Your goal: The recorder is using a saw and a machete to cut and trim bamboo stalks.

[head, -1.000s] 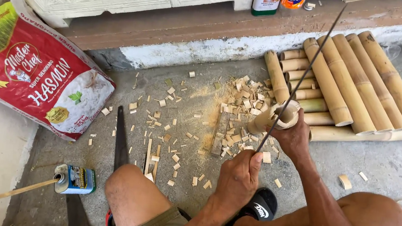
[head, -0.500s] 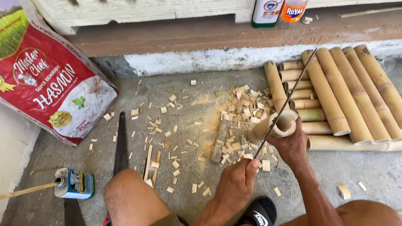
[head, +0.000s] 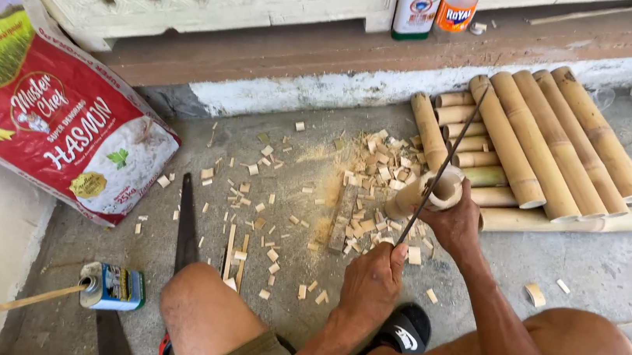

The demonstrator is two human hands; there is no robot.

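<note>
Short bamboo tube [head: 430,193] held at the centre of the floor, rod [head: 442,167] through it.
My right hand [head: 453,225] wraps the tube; my left hand [head: 371,281] clenches the rod's near end. Bamboo poles [head: 546,147] lie just right, chips [head: 281,213] left.

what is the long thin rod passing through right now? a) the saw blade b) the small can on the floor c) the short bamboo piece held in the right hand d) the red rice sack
c: the rod runs through the open end of the short bamboo piece steadied by the right hand, while the left hand holds the rod's lower end.
</note>
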